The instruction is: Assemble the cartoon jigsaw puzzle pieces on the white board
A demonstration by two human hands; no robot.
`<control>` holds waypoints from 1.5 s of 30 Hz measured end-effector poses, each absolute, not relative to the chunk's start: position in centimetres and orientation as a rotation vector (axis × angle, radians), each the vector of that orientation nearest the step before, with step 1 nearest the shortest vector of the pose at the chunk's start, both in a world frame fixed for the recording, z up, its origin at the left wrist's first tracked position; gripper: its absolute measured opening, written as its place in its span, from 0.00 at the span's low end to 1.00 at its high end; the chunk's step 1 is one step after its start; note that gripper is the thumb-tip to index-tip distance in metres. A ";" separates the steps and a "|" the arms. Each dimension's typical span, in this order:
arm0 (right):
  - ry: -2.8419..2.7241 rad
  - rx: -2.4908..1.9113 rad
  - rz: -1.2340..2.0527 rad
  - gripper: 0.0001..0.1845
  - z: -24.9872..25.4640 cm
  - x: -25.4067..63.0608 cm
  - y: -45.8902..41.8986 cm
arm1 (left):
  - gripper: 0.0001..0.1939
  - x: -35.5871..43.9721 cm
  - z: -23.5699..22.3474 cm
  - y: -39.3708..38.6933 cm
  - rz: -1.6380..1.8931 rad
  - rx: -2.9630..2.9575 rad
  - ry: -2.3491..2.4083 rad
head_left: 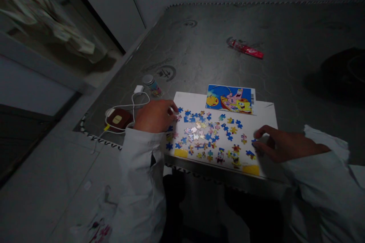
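A white board (266,121) lies before me with several loose jigsaw pieces (199,129) in blue, yellow and pink spread over it. At its left edge is my left hand (155,115), palm down, its fingers loosely bent and a gap showing beside the thumb. Its fingertips are next to a blue puzzle piece (180,110); I see nothing held in it. Over the right side, my right hand (281,144) has thumb and forefinger around a small blue puzzle piece (254,142), partly covered by the fingers. A cartoon picture card (230,99) lies at the board's back edge.
Left of the board stand a jar with a grey lid (152,85) and a brown case (121,119) wrapped in a white cable (134,102). A red wrapper (246,48) lies farther back on the grey tabletop (199,45). A dark round object (343,72) sits at right.
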State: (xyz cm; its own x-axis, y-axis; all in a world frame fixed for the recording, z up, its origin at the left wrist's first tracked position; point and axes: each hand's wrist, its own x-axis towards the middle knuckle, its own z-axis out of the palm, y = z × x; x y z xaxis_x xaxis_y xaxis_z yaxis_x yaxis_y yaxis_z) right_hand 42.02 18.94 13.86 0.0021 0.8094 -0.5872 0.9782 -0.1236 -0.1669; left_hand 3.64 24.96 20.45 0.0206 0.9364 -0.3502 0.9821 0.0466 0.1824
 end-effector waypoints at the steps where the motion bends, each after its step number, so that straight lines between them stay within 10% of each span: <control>1: 1.858 1.990 -0.832 0.19 13.7 42.2 18.9 | 0.12 3.5 20.3 25.1 -0.162 1.937 1.938; 45: 1.834 2.008 -0.772 0.18 14.8 40.9 18.5 | 0.06 3.6 19.3 25.6 -0.153 1.931 1.825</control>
State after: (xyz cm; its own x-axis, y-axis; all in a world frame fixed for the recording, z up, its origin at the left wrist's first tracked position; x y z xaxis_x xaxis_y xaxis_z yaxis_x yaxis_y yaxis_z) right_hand 40.94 18.54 14.75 0.0336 0.8144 -0.5794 0.9836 -0.1298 -0.1255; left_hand 3.58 25.59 19.32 0.1065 0.9121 -0.3958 0.9654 0.0004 0.2608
